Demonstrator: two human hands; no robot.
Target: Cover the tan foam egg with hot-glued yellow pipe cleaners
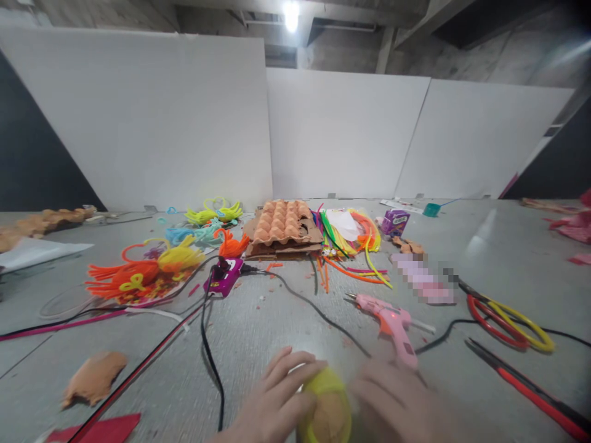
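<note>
At the bottom middle, my left hand (284,397) is closed round a yellow-wrapped egg-carton piece (331,415), its fingers along the left side and top. Fuzzy yellow-green strands ring a bare brown patch that faces me. My right hand (392,394) hovers close to the piece's right side. Motion blurs its fingers, so whether it touches or holds anything is unclear. Just beyond that hand lies a pink glue gun (390,317), its metal tip pointing left and a glue stick poking out behind.
Egg cartons (284,221) are stacked at the back, beside coloured pipe cleaners (369,237). Fuzzy orange birds (133,277) sit left, near a purple power strip (224,277) with black cords. Scissors (503,320) and red-handled tweezers (526,387) lie right. A torn carton piece (95,378) is at left.
</note>
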